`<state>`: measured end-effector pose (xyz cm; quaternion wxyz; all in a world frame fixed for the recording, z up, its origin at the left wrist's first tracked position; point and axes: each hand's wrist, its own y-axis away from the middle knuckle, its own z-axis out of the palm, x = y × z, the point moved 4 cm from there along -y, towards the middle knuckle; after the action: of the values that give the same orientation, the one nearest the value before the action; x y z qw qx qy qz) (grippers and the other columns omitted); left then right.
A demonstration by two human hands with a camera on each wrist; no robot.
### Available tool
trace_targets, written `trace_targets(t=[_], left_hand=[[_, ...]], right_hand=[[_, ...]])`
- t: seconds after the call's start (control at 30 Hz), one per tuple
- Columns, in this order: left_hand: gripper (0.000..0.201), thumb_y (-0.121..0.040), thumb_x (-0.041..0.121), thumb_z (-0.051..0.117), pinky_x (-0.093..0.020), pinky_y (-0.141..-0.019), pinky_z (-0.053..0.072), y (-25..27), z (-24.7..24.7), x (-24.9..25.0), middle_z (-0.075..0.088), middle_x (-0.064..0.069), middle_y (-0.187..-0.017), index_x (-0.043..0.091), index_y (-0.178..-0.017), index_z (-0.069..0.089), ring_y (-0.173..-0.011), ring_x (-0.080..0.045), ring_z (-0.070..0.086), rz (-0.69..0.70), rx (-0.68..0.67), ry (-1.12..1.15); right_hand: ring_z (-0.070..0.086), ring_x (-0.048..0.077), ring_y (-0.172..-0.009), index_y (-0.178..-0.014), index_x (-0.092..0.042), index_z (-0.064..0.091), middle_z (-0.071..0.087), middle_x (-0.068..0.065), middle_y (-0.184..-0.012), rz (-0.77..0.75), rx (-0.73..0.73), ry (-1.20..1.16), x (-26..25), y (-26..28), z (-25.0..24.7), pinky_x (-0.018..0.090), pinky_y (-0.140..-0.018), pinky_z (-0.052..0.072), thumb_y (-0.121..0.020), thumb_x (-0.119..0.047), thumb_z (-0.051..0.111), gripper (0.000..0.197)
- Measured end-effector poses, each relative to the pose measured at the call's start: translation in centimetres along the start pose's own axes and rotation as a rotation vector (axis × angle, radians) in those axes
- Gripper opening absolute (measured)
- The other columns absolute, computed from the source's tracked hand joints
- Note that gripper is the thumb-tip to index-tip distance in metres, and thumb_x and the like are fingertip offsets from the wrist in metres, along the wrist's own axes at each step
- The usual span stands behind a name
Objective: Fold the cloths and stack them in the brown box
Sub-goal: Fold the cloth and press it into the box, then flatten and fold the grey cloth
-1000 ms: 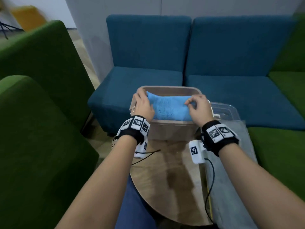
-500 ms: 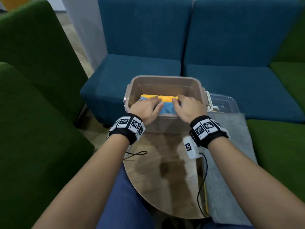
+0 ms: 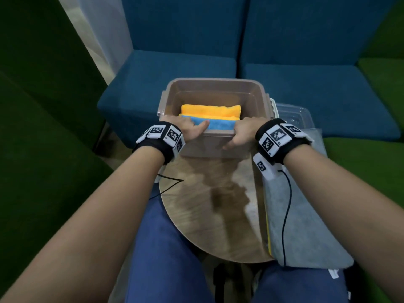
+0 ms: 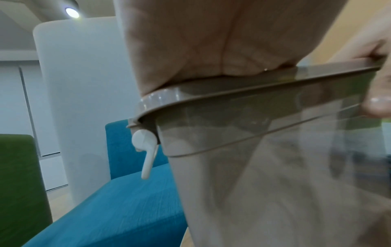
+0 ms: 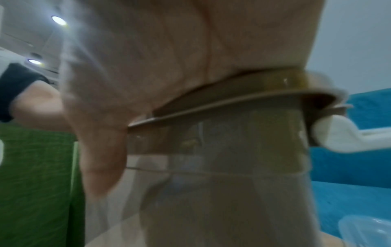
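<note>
Two hands are working the near wall of the brown box (image 3: 215,84) right now: my left hand (image 3: 189,130) is draping over the rim with its thumb lying on the blue cloth (image 3: 220,124), and my right hand (image 3: 240,133) is hooking the same rim, thumb running down the outside wall. I am not gripping any cloth; whether the hidden fingers inside are pressing the stack, I cannot tell. The blue cloth is lying just beyond both grips, inside the box, on top of the orange cloth (image 3: 211,110), which is showing past its far edge. To do this step well, I am judging that I should be flattening the blue cloth squarely over the orange one, keeping the folds closed, then lifting both hands straight up so nothing drags out. The grey cloth (image 3: 306,226) is waiting beneath my right forearm, on the desk (image 3: 207,204); it looks unfolded and next.
</note>
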<state>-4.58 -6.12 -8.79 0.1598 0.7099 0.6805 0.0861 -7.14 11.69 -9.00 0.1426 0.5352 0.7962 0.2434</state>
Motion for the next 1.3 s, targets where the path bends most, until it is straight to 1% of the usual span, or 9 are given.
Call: trace_targets(t=[0.2, 0.33, 0.63, 0.73, 0.83, 0.93, 1.03, 1.13, 1.3], left_hand=[[0.092, -0.073, 0.073, -0.003, -0.038, -0.083, 0.038, -0.8, 0.4, -0.2, 0.056, -0.015, -0.131, 0.023, -0.127, 0.052, -0.118, -0.036, 0.051, 0.040, -0.065, 0.002], [0.105, -0.046, 0.067, -0.014, -0.038, -0.075, 0.034, -1.0, 0.7, -0.3, 0.058, -0.016, -0.121, 0.023, -0.117, 0.051, -0.110, -0.038, 0.052, 0.050, -0.071, -0.031], [0.071, -0.080, 0.066, 0.008, -0.034, -0.072, 0.035, -1.1, 0.7, -0.3, 0.055, -0.008, -0.085, 0.016, -0.092, 0.057, -0.092, -0.032, 0.053, -0.018, 0.019, 0.026], [0.070, -0.082, 0.061, 0.011, -0.032, -0.068, 0.034, 0.0, 0.6, -0.1, 0.049, -0.003, -0.062, 0.013, -0.074, 0.062, -0.072, -0.026, 0.051, -0.013, 0.154, 0.092], [0.061, -0.081, 0.056, 0.014, -0.037, -0.089, 0.037, 1.0, 0.6, 0.0, 0.059, -0.004, -0.065, 0.018, -0.059, 0.057, -0.079, -0.026, 0.056, 0.044, 0.320, 0.169], [0.054, -0.084, 0.048, 0.025, -0.040, -0.103, 0.024, 1.7, 0.4, -0.3, 0.066, -0.002, -0.106, 0.021, -0.094, 0.071, -0.110, -0.026, 0.051, 0.069, 0.497, 0.281], [0.039, -0.081, 0.035, 0.044, -0.039, -0.094, 0.024, 3.9, 0.1, 1.2, 0.060, -0.004, -0.109, 0.016, -0.106, 0.067, -0.107, -0.028, 0.050, 0.126, 0.769, 0.353], [0.021, -0.076, 0.023, 0.056, -0.037, -0.079, 0.029, 6.7, 1.4, 4.6, 0.058, -0.004, -0.096, 0.015, -0.094, 0.063, -0.091, -0.026, 0.050, 0.180, 0.904, 0.407], [0.025, -0.078, 0.026, 0.048, -0.037, -0.083, 0.042, 7.7, 7.4, 12.1, 0.063, 0.000, -0.096, 0.018, -0.095, 0.065, -0.093, -0.025, 0.059, 0.341, 0.373, 0.527]], right_hand=[[0.062, 0.027, -0.088, -0.087, -0.021, 0.065, 0.061, 0.001, -0.083, -0.031, 0.218, -0.048, 0.1, 0.5, 0.0, 0.033, -0.072, 0.047, -0.078, -0.050, 0.062, 0.030], [0.047, 0.023, -0.122, -0.127, -0.034, 0.057, 0.051, -0.003, -0.130, -0.113, 0.386, -0.041, -0.1, 1.0, 0.5, 0.040, -0.100, 0.033, -0.076, -0.049, 0.064, 0.053], [0.061, 0.027, -0.092, -0.116, -0.028, 0.064, 0.065, 0.002, -0.101, 0.058, 0.099, -0.024, -0.4, 0.3, 0.0, 0.031, -0.074, 0.047, -0.079, -0.045, 0.055, 0.042], [0.061, 0.025, -0.093, -0.107, -0.034, 0.068, 0.067, -0.002, -0.093, 0.004, 0.302, -0.059, -0.5, 1.1, 0.1, 0.031, -0.075, 0.043, -0.075, -0.043, 0.059, 0.035], [0.047, 0.023, -0.124, -0.131, -0.030, 0.056, 0.057, -0.002, -0.130, -0.098, 0.514, -0.072, -0.4, 2.7, 1.0, 0.037, -0.102, 0.030, -0.076, -0.038, 0.067, 0.057], [0.046, 0.023, -0.120, -0.129, -0.024, 0.052, 0.048, 0.001, -0.128, -0.163, 0.856, -0.350, 1.0, 6.0, 1.8, 0.039, -0.099, 0.031, -0.074, -0.023, 0.067, 0.057], [0.052, 0.021, -0.097, -0.112, -0.016, 0.050, 0.046, 0.001, -0.111, -0.041, 1.070, -0.570, 4.0, 9.2, 4.3, 0.035, -0.079, 0.042, -0.076, -0.013, 0.065, 0.039], [0.057, 0.025, -0.082, -0.091, -0.018, 0.049, 0.053, 0.001, -0.089, 0.137, 0.801, -0.694, 6.9, 8.9, 9.0, 0.038, -0.069, 0.047, -0.080, -0.010, 0.065, 0.021], [0.063, 0.029, -0.085, -0.065, -0.023, 0.049, 0.060, 0.001, -0.074, 0.292, 0.373, -0.687, 7.6, 7.1, 15.8, 0.031, -0.072, 0.048, -0.083, -0.015, 0.065, 0.025]])
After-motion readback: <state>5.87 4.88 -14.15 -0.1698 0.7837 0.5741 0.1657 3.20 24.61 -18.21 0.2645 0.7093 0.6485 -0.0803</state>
